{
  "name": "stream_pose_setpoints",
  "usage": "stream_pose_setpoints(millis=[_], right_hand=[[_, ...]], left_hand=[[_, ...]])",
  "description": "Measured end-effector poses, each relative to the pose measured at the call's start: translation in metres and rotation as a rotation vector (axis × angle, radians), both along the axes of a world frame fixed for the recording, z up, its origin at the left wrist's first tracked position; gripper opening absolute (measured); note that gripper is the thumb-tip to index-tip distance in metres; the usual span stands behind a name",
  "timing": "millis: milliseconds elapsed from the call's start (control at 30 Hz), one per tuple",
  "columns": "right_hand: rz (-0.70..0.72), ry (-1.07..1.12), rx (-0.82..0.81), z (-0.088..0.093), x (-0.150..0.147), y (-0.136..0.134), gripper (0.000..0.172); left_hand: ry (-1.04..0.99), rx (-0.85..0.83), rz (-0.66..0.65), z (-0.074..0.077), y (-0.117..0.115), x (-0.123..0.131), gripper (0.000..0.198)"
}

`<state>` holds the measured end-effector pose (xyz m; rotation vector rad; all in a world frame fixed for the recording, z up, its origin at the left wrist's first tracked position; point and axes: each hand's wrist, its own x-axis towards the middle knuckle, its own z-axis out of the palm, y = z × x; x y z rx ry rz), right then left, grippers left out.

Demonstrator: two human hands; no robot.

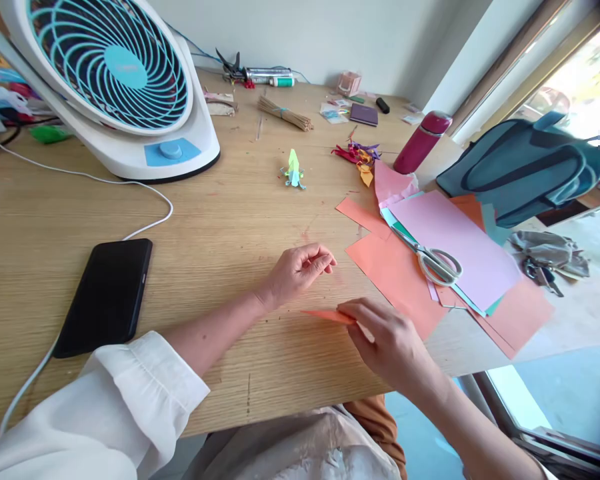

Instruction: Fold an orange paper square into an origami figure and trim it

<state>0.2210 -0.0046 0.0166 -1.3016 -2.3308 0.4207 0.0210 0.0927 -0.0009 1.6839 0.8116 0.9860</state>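
My right hand (387, 340) pinches a small folded piece of orange paper (327, 315) between thumb and fingers, just above the wooden table (220, 260). The paper's thin point sticks out to the left. Beyond it, my left hand (303, 272) rests at the table with its fingers curled in and the thumb against them; nothing shows in it. Scissors with white handles (439, 265) lie to the right on a pink sheet (455, 233). Orange sheets (397, 277) are spread beside and under that. Farther back stands a small green and blue folded paper figure (293, 170).
A white and blue fan (125, 73) stands at the back left, with a black phone (105, 293) on a white cable in front. A red bottle (423, 141) and a teal bag (525, 167) are at the right. A bundle of sticks (285, 113) lies at the back.
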Motion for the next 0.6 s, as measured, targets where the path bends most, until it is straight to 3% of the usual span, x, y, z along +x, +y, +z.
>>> stream_pose_setpoints(millis=[167,300,467,600], right_hand=[[-0.114,0.145,-0.205,0.016,0.000,0.046,0.013],[-0.064,0.282,-0.367,0.021,0.001,0.081,0.016],[-0.009,0.487,-0.488,0.002,-0.002,0.108,0.018],[-0.053,0.656,-0.581,-0.017,-0.007,0.109,0.026]], left_hand=[[-0.016,0.064,-0.016,0.009,-0.005,-0.001,0.031],[0.061,0.132,0.143,0.002,-0.002,0.001,0.012],[0.045,0.041,0.249,-0.004,0.005,-0.001,0.011],[0.143,0.085,0.288,-0.001,0.006,-0.003,0.013]])
